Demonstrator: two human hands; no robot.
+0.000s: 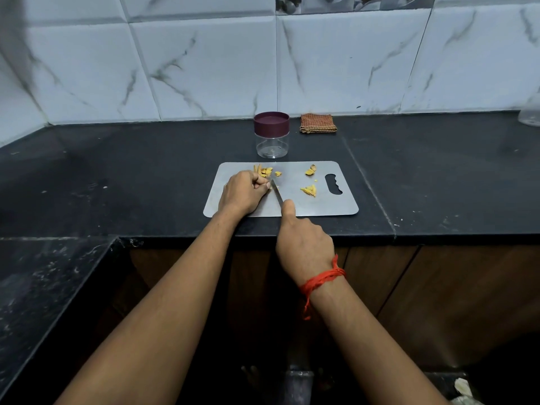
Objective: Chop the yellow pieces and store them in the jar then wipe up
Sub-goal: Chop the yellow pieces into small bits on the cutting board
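Note:
A steel cutting board (pixel 306 207) lies on the black counter. Yellow pieces (pixel 309 190) are scattered on it: a group at the board's far left, one bit near the far right, a small pile by the handle slot. My left hand (pixel 242 194) is curled over a piece on the board's left side. My right hand (pixel 304 244) grips a knife (pixel 277 194), blade tip beside my left fingertips. A clear jar (pixel 271 146) with a maroon lid on stands just behind the board. A folded checked cloth (pixel 318 123) lies to the jar's right, by the wall.
The black counter (pixel 438 176) runs along the tiled wall and turns toward me on the left. A clear container (pixel 530 115) shows at the far right edge. Brown cabinet doors are below the counter's front edge.

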